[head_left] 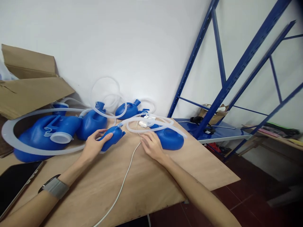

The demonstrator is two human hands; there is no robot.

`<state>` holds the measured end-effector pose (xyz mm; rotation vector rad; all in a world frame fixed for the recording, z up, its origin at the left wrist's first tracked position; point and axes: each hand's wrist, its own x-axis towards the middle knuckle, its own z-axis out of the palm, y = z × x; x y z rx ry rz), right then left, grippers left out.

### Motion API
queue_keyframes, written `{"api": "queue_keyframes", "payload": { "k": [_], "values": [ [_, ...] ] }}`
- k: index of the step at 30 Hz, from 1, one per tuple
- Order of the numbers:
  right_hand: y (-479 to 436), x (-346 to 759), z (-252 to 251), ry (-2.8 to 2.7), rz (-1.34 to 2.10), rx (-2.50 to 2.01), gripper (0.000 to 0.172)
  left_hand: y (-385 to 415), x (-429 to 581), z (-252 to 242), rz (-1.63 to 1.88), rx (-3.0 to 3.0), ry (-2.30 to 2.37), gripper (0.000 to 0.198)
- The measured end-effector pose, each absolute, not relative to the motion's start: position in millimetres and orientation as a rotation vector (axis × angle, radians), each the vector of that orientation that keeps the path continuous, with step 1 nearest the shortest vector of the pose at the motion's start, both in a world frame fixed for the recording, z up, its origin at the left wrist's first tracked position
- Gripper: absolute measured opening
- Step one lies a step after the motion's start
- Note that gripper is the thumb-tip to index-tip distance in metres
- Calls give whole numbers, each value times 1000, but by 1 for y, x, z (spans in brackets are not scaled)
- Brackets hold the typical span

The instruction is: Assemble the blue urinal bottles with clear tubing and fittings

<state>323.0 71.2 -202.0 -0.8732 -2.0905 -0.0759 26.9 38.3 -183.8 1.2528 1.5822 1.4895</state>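
Observation:
My left hand (96, 142) is closed around a blue plastic spout piece (113, 136). A clear tube (132, 120) joins the spout's far end at a clear connector. To the right, my right hand (152, 144) has its fingers stretched out and holds nothing that I can see. Its fingertips are beside a thin white cable (129, 167) on the table. Just beyond that hand lies a blue jug (171, 138), with clear tubing looping over its top. A white power strip (144, 123) sits behind the right fingers, partly covered by tubing.
More blue jugs (91, 124) with coiled tubes stand at the left and back of the wooden table (132, 195). An open cardboard box (35, 94) is at the left, above a dark tablet-like device (16, 183). Blue metal shelving (227, 85) rises at the right.

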Motion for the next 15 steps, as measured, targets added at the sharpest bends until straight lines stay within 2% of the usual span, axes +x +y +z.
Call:
{"api": "queue_keyframes", "payload": {
  "k": [4,7,11,15],
  "values": [
    [94,364,-187,-1844,-577,-1015,29,37,28,-177,1462,760,1186,60],
    [111,402,-183,-1650,-694,-1190,47,33,32,-166,1502,598,1109,45],
    [127,442,-185,-1433,-586,-1349,77,30,29,-153,1567,431,1028,40],
    [132,455,-183,-1417,-258,-1443,87,31,23,-152,1618,424,1050,39]
  ]
}}
